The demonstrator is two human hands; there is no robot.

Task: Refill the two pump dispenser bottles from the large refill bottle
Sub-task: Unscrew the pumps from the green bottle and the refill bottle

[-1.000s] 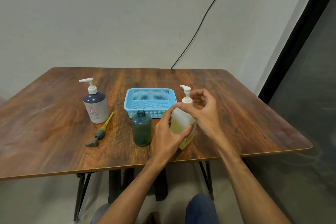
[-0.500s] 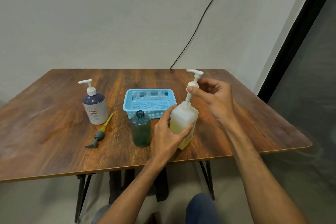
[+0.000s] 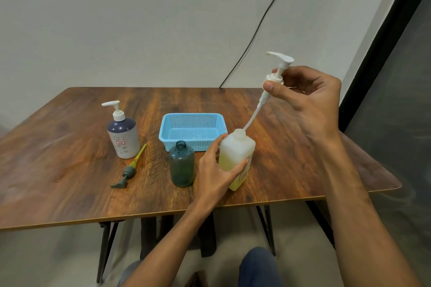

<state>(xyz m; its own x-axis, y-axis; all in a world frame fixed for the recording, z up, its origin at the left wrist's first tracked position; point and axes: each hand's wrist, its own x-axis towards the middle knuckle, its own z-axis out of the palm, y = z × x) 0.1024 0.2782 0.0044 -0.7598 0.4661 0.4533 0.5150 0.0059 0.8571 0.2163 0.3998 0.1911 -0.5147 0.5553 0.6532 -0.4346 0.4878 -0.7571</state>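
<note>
My left hand (image 3: 215, 170) grips a translucent bottle of yellowish liquid (image 3: 235, 156) standing near the table's front edge. My right hand (image 3: 305, 98) holds that bottle's white pump head (image 3: 278, 65) lifted high; the dip tube's lower end is still in the bottle's neck. To the left stands a dark teal bottle (image 3: 182, 166) with an open neck. Its grey pump with a yellow tube (image 3: 129, 170) lies flat on the table. Further left stands a white and navy pump dispenser (image 3: 122, 134) with its pump on.
A light blue plastic basket (image 3: 192, 129) sits behind the teal bottle on the wooden table (image 3: 58, 170). A black cable (image 3: 256, 28) runs down the wall to the table's back edge. A dark frame stands at the right.
My right hand unscrewed the white pump and has lifted it up and to the right, drawing the dip tube almost out of the bottle. My left hand stayed on the bottle.
</note>
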